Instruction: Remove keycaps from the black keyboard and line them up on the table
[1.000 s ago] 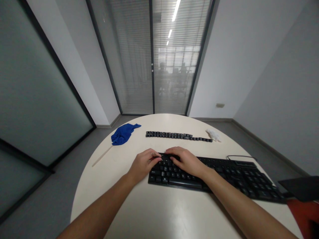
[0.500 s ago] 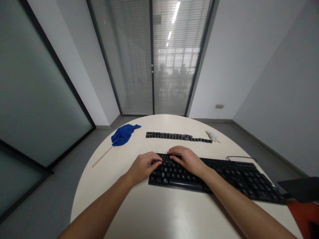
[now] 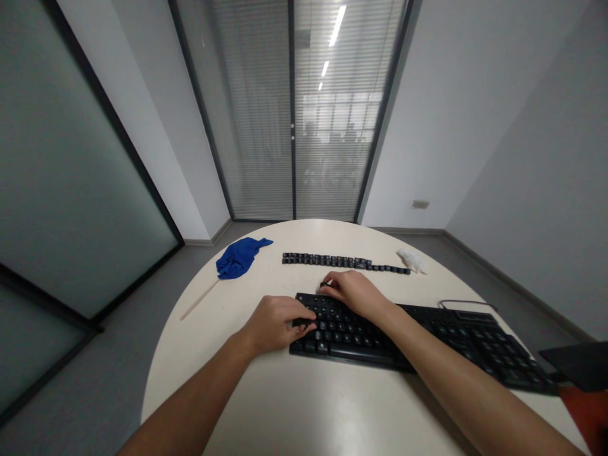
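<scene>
A black keyboard (image 3: pixel 365 356) lies on the table in front of me, its left part between my hands. My left hand (image 3: pixel 275 323) is curled at the keyboard's left edge, thumb and index finger bent around its left keys. Whatever sits between those fingertips is too dark and small to make out. Just beyond the keyboard's back edge, my right hand (image 3: pixel 356 292) pinches a small black keycap (image 3: pixel 324 285); the wrist crosses above the keys. Farther back, loose black keycaps (image 3: pixel 327 260) stand in a double row that thins to a single row on the right.
A blue cloth (image 3: pixel 240 258) on a pale stick (image 3: pixel 199 300) lies at the left. A crumpled white bundle (image 3: pixel 411 261) sits at the back right. The keyboard cable (image 3: pixel 468 301) curls behind it. A dark flat object (image 3: pixel 579 364) is at the right edge above something red.
My right hand has lifted off the keys toward the back, a dark keycap now showing at its fingertips. My left hand has shifted slightly nearer to me along the keyboard's left side.
</scene>
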`<state>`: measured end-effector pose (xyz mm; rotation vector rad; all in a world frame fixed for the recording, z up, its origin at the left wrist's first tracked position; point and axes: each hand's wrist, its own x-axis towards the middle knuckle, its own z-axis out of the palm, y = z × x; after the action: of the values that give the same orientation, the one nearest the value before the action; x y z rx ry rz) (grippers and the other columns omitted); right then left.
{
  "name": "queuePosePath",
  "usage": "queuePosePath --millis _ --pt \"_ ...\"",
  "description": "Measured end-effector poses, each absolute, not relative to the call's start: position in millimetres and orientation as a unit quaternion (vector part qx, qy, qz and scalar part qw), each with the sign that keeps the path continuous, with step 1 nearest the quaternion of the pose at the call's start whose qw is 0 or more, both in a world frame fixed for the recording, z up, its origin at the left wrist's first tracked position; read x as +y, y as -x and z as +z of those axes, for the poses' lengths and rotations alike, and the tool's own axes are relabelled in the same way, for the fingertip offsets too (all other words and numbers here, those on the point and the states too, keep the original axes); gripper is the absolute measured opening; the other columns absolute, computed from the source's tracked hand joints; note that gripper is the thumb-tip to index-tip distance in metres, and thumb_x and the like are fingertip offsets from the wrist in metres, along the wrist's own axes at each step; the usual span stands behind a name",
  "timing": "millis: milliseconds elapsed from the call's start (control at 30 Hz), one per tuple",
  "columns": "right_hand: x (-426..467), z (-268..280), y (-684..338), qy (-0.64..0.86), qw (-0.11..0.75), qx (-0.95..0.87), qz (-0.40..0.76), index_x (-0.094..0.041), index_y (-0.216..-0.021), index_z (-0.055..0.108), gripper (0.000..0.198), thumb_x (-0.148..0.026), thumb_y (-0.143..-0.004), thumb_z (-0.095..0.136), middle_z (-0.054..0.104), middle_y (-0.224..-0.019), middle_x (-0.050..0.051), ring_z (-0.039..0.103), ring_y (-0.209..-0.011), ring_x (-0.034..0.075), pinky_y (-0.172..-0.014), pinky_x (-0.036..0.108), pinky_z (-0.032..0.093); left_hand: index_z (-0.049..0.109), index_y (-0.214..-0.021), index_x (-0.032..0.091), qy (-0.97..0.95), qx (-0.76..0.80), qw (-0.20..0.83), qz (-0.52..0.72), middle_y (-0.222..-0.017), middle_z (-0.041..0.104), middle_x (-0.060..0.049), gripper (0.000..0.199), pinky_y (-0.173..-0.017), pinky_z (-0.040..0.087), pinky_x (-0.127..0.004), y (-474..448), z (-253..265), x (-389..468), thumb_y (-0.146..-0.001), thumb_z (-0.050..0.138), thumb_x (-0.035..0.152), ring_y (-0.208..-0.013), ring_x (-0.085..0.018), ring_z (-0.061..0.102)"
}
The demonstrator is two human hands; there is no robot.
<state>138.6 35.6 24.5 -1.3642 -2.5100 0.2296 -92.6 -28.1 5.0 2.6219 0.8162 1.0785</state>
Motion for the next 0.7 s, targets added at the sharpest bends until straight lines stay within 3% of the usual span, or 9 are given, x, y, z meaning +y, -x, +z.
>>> queuePosePath --millis 167,400,700 --pt "61.0 27.0 -98.9 0.479 0.038 -0.876 -0.049 -0.023 -0.108 0.069 0.031 -0.046 -0.093 0.054 0.075 -0.096 0.011 0.07 -0.089 0.027 -0.075 0.033 0.05 0.073 -0.092 0.019 -0.886 0.267 0.098 0.365 -0.084 0.077 -0.004 0.013 -0.069 0.056 -0.027 92.0 7.4 -28.7 -0.084 0.066 0.026 -0.074 -0.017 0.072" --pt "87.2 25.1 -53.2 0.461 0.025 -0.885 -0.065 -0.016 -0.104 0.07 0.032 -0.042 -0.091 0.055 0.073 -0.099 0.016 0.069 -0.093 0.032 -0.077 0.039 0.051 0.073 -0.092 0.018 -0.881 0.265 0.118 0.373 -0.083 0.078 -0.005 0.013 -0.068 0.057 -0.026 95.2 9.4 -28.1 -0.082 0.067 0.024 -0.07 -0.017 0.073" --pt "103.3 18.2 -30.7 0.446 0.025 -0.892 -0.062 -0.015 -0.107 0.065 0.033 -0.041 -0.094 0.049 0.072 -0.102 0.017 0.068 -0.096 0.03 -0.08 0.036 0.048 0.071 -0.091 0.018 -0.877 0.267 0.145 0.372 -0.083 0.077 -0.005 0.012 -0.068 0.056 -0.026 97.9 9.6 -24.3 -0.083 0.066 0.025 -0.07 -0.016 0.071"
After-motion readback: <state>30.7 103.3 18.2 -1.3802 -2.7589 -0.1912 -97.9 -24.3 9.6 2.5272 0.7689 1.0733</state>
